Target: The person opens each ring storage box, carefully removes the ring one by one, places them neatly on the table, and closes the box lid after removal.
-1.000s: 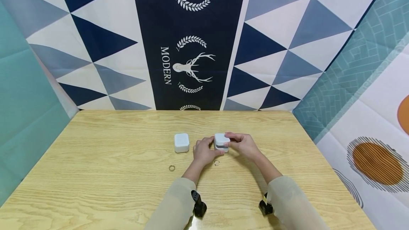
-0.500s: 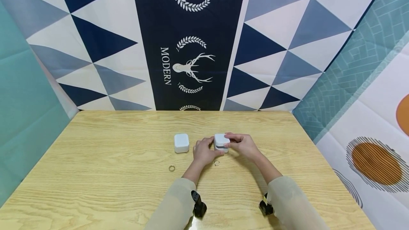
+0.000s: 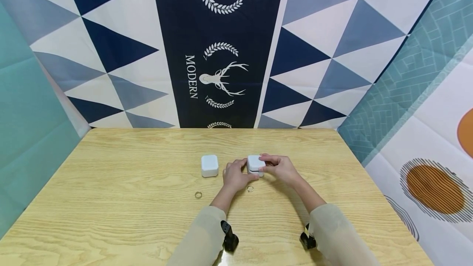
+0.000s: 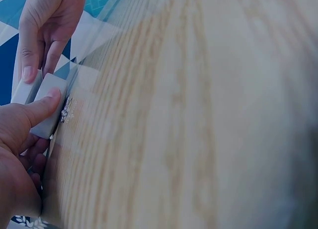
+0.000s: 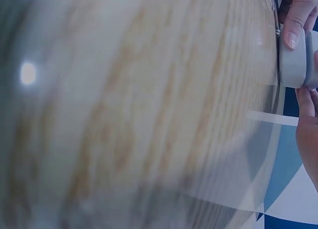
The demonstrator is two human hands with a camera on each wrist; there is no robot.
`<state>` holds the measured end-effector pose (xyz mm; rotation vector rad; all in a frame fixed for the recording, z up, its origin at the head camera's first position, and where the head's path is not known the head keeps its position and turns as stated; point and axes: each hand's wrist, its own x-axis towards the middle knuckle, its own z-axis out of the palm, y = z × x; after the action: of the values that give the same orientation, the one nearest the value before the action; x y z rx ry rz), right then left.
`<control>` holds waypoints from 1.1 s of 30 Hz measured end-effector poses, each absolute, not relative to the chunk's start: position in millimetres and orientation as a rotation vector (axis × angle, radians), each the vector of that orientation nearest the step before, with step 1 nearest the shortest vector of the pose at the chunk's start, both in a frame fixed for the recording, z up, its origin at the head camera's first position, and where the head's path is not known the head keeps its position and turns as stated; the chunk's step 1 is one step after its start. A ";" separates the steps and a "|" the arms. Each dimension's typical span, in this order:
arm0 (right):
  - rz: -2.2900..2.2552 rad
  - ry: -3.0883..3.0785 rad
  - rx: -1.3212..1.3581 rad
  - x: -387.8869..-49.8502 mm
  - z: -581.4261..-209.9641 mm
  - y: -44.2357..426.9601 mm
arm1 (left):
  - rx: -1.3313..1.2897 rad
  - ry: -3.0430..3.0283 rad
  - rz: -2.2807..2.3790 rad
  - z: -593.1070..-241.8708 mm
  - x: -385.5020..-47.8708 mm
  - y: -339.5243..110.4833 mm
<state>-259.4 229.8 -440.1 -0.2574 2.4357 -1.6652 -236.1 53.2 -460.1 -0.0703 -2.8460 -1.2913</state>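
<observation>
Right of the table's middle is a small white box (image 3: 255,172) with rounded corners, its white lid (image 3: 256,161) sitting over the base with a thin dark gap between them. My left hand (image 3: 235,175) grips the base, thumb in front, as the left wrist view also shows on the base (image 4: 48,110). Fingertips of my right hand (image 3: 282,169) pinch the lid from the right side. In front of the box lies a thin ring (image 3: 250,189) with a small stone. The inside of the box is hidden.
A second white box (image 3: 209,166), closed, stands left of my left hand. Another, plainer ring (image 3: 198,195) lies on the wooden table (image 3: 129,200) in front of it. Patterned cloth (image 3: 218,52) hangs behind the table's far edge.
The lid has come down a little, and the grey band between lid and base has narrowed to a thin line. Both hands have kept nearly the same place.
</observation>
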 end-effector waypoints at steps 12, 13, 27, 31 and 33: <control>-1.621 2.461 -0.221 -259.0 -437.6 228.5 | -0.067 -2.842 -1.311 -461.6 -237.6 52.8; -1.620 2.462 -0.226 -259.1 -437.9 228.6 | -0.070 -2.840 -1.316 -461.6 -237.5 52.8; -1.631 2.454 -0.255 -260.0 -441.8 229.9 | -0.086 -2.829 -1.334 -462.1 -237.4 52.6; -1.636 2.448 -0.254 -259.4 -441.1 229.4 | -0.084 -2.830 -1.316 -463.4 -238.0 53.3; -1.634 2.450 -0.251 -259.0 -440.8 229.2 | -0.085 -2.830 -1.315 -463.6 -238.0 53.2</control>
<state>-259.0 229.2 -440.8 -0.2511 2.4499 -1.6342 -238.0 53.2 -463.6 -0.0850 -2.8304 -1.3150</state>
